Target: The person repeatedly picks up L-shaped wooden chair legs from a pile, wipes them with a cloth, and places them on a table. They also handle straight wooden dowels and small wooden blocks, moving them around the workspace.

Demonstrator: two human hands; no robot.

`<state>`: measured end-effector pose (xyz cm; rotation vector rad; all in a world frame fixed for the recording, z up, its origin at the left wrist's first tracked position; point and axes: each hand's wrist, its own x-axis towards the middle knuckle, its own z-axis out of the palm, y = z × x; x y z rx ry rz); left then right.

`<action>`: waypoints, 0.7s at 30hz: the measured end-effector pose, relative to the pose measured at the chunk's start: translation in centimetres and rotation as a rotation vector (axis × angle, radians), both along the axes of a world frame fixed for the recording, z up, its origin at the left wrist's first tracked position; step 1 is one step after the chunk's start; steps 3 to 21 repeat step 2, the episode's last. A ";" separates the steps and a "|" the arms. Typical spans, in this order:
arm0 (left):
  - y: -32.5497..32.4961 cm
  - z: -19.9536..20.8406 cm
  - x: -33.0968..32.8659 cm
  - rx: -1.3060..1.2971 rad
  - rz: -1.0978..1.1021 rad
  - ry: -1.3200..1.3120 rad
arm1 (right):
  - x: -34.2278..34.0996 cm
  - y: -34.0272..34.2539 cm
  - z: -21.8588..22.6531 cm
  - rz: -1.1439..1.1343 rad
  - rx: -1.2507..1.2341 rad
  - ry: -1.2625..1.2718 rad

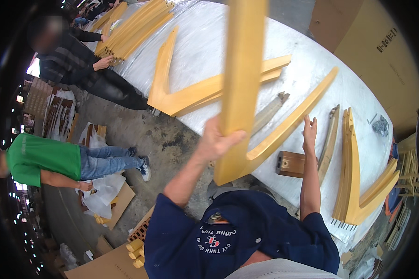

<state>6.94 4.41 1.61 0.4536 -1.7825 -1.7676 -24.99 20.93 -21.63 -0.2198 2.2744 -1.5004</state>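
Note:
My left hand [219,142] is wrapped round a pale yellow, V-shaped wooden furniture frame [242,69] near its corner. One broad arm of the frame rises toward the top of the view. Its other, curved arm [300,121] slants up to the right across the table. My right hand [310,132] is open beside that curved arm, fingers up; whether it touches the wood I cannot tell. Below it sits a brown wooden block [291,163] with holes, partly behind my forearm. A worn wooden bar [329,144] lies just right of the hand.
Similar V-shaped frames lie at left [186,100] and right [351,186] on the plastic-covered table [200,51]. A small plastic bag [381,125] is near the right edge. A person in dark clothes [72,60] handles wooden pieces; another in green [46,158] stands on the floor.

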 end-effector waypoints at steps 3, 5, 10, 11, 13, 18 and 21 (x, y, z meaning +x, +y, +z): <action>-5.1 2.9 4.3 0.123 -0.014 0.084 | 0.8 -3.9 0.1 0.081 -0.633 -0.634; -5.1 2.9 4.3 0.123 -0.014 0.084 | 0.8 -3.9 0.1 0.081 -0.633 -0.634; -5.1 2.9 4.3 0.123 -0.014 0.084 | 0.8 -3.9 0.1 0.081 -0.633 -0.634; -5.1 2.9 4.3 0.123 -0.014 0.084 | 0.8 -3.9 0.1 0.081 -0.633 -0.634; -5.1 2.9 4.3 0.123 -0.014 0.084 | 0.8 -3.9 0.1 0.081 -0.633 -0.634; -5.1 2.9 4.3 0.123 -0.014 0.084 | 0.8 -3.9 0.1 0.081 -0.633 -0.634; -5.1 2.9 4.3 0.123 -0.014 0.084 | 0.8 -3.9 0.1 0.081 -0.633 -0.634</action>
